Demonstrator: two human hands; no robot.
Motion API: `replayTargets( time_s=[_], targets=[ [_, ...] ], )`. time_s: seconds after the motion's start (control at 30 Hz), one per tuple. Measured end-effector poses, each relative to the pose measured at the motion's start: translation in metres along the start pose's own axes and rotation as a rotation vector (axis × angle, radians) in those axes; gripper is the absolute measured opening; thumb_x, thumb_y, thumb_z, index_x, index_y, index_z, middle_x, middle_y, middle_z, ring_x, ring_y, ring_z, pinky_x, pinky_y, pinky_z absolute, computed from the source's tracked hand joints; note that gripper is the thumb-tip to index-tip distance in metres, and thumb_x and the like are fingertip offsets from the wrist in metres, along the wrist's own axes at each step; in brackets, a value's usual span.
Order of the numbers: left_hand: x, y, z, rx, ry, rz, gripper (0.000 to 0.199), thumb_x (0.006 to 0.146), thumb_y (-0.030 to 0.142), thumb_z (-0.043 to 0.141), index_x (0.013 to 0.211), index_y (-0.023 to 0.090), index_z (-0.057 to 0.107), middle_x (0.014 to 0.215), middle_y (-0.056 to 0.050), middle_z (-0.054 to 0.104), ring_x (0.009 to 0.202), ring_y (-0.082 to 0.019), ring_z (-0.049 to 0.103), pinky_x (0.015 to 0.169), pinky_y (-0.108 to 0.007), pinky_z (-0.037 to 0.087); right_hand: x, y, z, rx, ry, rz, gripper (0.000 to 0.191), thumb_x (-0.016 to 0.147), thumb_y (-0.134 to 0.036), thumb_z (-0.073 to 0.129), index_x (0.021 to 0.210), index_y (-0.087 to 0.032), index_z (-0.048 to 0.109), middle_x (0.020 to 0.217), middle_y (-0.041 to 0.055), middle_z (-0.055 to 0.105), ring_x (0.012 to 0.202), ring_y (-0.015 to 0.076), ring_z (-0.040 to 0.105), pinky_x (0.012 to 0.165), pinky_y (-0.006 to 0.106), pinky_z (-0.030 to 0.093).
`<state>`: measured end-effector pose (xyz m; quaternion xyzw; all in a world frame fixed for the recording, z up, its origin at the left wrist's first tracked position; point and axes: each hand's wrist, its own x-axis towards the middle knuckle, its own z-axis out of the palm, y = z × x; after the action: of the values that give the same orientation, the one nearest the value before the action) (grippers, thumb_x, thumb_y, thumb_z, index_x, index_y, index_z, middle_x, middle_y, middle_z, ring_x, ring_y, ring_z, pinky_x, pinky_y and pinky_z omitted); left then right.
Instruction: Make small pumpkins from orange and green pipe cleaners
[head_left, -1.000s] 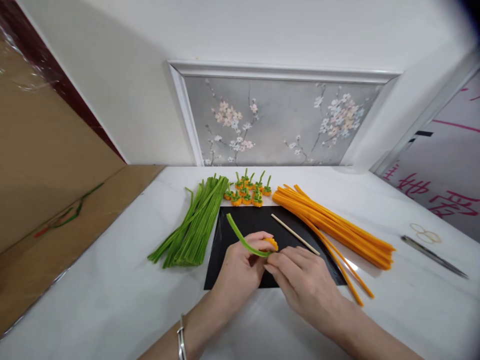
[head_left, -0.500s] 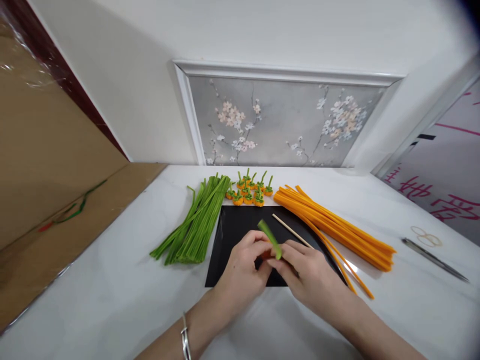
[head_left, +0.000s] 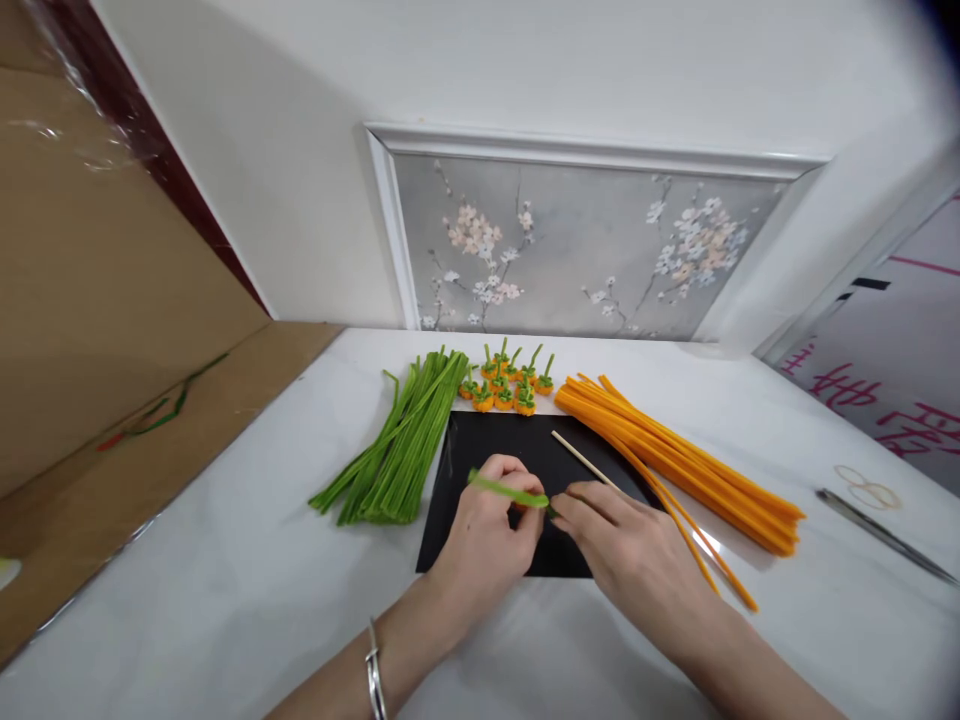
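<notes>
Over a black mat [head_left: 480,440], my left hand [head_left: 491,530] is closed on a small orange piece, mostly hidden by the fingers. A green fuzzy stem [head_left: 510,490] sticks out from that piece and points left across the fingers. My right hand [head_left: 622,540] is beside it with fingertips pinched together near a small dark green bit; what exactly it grips is too small to tell. Several finished-looking orange pieces with green tops [head_left: 504,398] stand behind the mat.
Green stems [head_left: 409,440] lie in a bundle at left, orange stems [head_left: 682,460] at right. A thin wooden stick [head_left: 585,460] rests on the mat. Tweezers [head_left: 885,535] and thin rings [head_left: 866,487] lie far right. Cardboard [head_left: 120,300] stands at left.
The green stem has swung from leaning up-left to lying nearly flat toward the left. My right fingertips have drawn slightly apart from my left ones. The whole view has shifted slightly.
</notes>
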<state>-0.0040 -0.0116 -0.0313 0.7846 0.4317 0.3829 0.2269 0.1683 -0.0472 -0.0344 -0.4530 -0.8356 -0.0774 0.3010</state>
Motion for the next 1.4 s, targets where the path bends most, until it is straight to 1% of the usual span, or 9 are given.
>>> replayTargets(
  time_s=[0.07, 0.27, 0.5, 0.63, 0.73, 0.83, 0.97, 1.13, 1.4],
  targets=[
    [-0.001, 0.003, 0.000, -0.005, -0.004, -0.002, 0.019, 0.077, 0.000, 0.052, 0.077, 0.016, 0.062, 0.089, -0.003, 0.058, 0.080, -0.015, 0.058, 0.074, -0.027, 0.048, 0.000, -0.002, -0.001, -0.097, 0.015, -0.054, 0.026, 0.098, -0.013, 0.039, 0.099, -0.017, 0.064, 0.094, 0.0086, 0.069, 0.076, 0.0199, 0.066, 0.063, 0.029, 0.047],
    [-0.002, 0.009, 0.000, -0.054, -0.064, -0.026, 0.017, 0.078, 0.002, 0.053, 0.073, 0.016, 0.060, 0.085, -0.002, 0.057, 0.075, -0.013, 0.057, 0.067, -0.024, 0.045, -0.002, -0.012, -0.002, -0.206, 0.082, -0.052, 0.029, 0.094, -0.009, 0.042, 0.072, -0.016, 0.061, 0.053, 0.0003, 0.057, 0.046, 0.0138, 0.053, 0.050, 0.028, 0.032],
    [0.002, -0.004, -0.003, -0.007, -0.113, -0.033, 0.017, 0.079, 0.002, 0.053, 0.073, 0.017, 0.059, 0.085, -0.001, 0.054, 0.068, -0.011, 0.053, 0.060, -0.023, 0.043, -0.001, 0.011, -0.020, 0.173, 0.042, 0.295, 0.026, 0.097, -0.037, 0.048, 0.092, -0.021, 0.067, 0.058, -0.0014, 0.065, 0.045, 0.0122, 0.057, 0.047, 0.024, 0.039],
    [0.000, -0.004, -0.002, 0.016, -0.157, 0.038, 0.019, 0.080, 0.000, 0.050, 0.078, 0.017, 0.060, 0.089, -0.003, 0.053, 0.075, -0.014, 0.054, 0.066, -0.025, 0.045, 0.005, 0.008, -0.018, 0.295, -0.055, 0.290, 0.017, 0.088, -0.036, 0.061, 0.096, -0.022, 0.068, 0.073, 0.0014, 0.066, 0.059, 0.0141, 0.060, 0.053, 0.024, 0.042],
    [-0.001, -0.001, -0.001, -0.011, -0.236, 0.099, 0.018, 0.082, 0.001, 0.052, 0.086, 0.017, 0.060, 0.093, -0.004, 0.054, 0.082, -0.015, 0.056, 0.074, -0.027, 0.047, 0.009, 0.002, -0.010, 0.453, -0.145, 0.307, 0.018, 0.091, -0.029, 0.055, 0.081, -0.020, 0.068, 0.069, 0.0014, 0.062, 0.058, 0.0132, 0.055, 0.053, 0.024, 0.040],
    [-0.002, 0.001, -0.001, -0.016, -0.264, 0.117, 0.013, 0.079, 0.005, 0.060, 0.085, 0.017, 0.058, 0.095, -0.004, 0.056, 0.084, -0.016, 0.056, 0.076, -0.028, 0.047, 0.012, 0.000, -0.002, 0.778, -0.152, 0.519, 0.027, 0.091, -0.037, 0.053, 0.076, -0.019, 0.065, 0.060, -0.0001, 0.058, 0.053, 0.0119, 0.052, 0.049, 0.023, 0.040],
    [-0.002, 0.000, 0.000, -0.069, -0.170, 0.142, 0.011, 0.080, 0.007, 0.060, 0.076, 0.017, 0.056, 0.089, -0.004, 0.058, 0.079, -0.015, 0.057, 0.072, -0.026, 0.047, 0.015, 0.001, 0.003, 1.144, -0.117, 0.777, 0.034, 0.082, -0.049, 0.064, 0.074, -0.016, 0.064, 0.051, -0.0036, 0.051, 0.045, 0.0088, 0.044, 0.044, 0.021, 0.037],
    [-0.003, -0.002, 0.000, -0.184, -0.120, 0.173, 0.018, 0.089, 0.011, 0.051, 0.086, 0.016, 0.068, 0.096, -0.008, 0.068, 0.088, -0.017, 0.064, 0.078, -0.026, 0.049, 0.017, 0.004, 0.004, 1.206, -0.005, 0.826, 0.038, 0.079, -0.050, 0.068, 0.065, -0.016, 0.058, 0.050, -0.0056, 0.046, 0.045, 0.0072, 0.038, 0.045, 0.022, 0.031],
    [0.002, 0.006, -0.002, -0.384, -0.072, -0.047, 0.022, 0.088, 0.018, 0.055, 0.090, 0.019, 0.077, 0.099, -0.009, 0.075, 0.100, -0.023, 0.067, 0.083, -0.031, 0.054, 0.016, 0.008, 0.009, 1.249, 0.103, 0.871, 0.042, 0.077, -0.054, 0.069, 0.062, -0.017, 0.055, 0.055, -0.0045, 0.049, 0.049, 0.0088, 0.044, 0.049, 0.023, 0.038]
  ],
)
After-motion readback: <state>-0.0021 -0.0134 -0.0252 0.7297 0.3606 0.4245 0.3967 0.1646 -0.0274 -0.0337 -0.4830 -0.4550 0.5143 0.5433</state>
